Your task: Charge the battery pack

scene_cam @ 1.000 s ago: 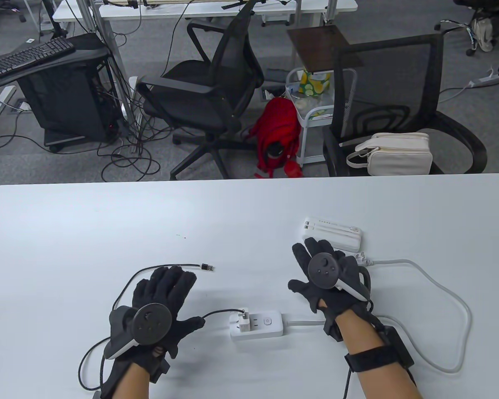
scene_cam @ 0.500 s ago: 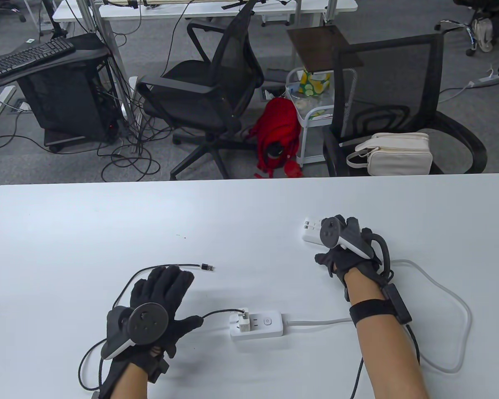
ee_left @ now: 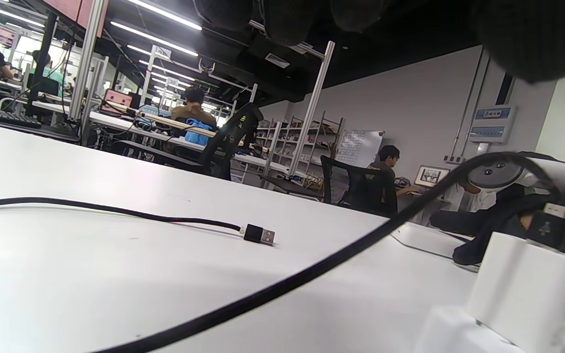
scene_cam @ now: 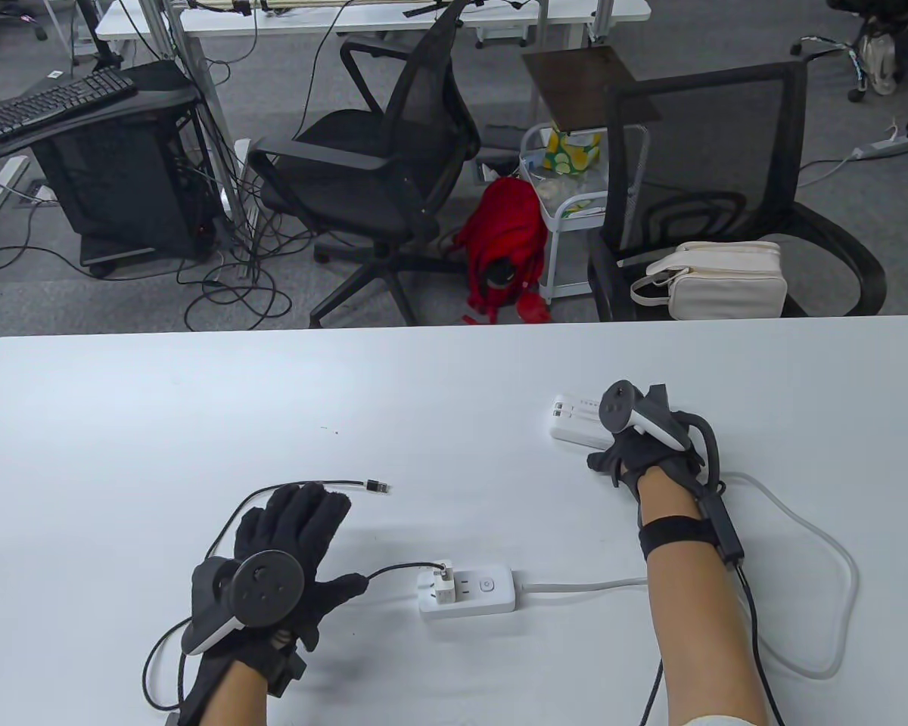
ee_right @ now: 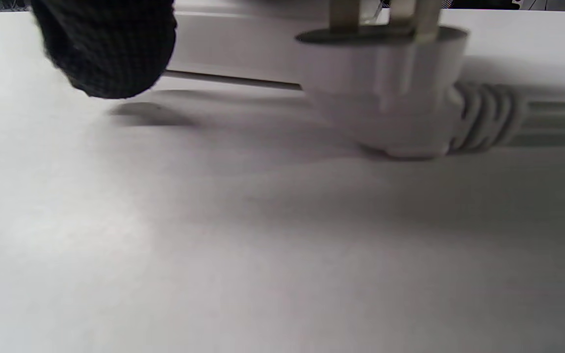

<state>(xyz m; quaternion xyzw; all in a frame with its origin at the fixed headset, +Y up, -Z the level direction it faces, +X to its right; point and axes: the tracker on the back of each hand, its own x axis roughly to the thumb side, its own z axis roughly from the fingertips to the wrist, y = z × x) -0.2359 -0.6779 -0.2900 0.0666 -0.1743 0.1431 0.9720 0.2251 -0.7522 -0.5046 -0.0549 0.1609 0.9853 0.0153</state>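
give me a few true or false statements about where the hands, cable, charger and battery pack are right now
1. The right hand is on the flat white battery pack. True.
2. The loose metal-tipped end of the black cable is plugged into the battery pack. False: it lies bare on the white table.
3. The small white charger cube sits in the white power strip. True.
4. The left hand grips the cable end. False: it lies flat on the table, the cable end beyond its fingertips.

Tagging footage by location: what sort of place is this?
Likely a shared office or lab workspace: mesh office chairs, a keyboard on a computer stand, and people at benches among metal shelving.
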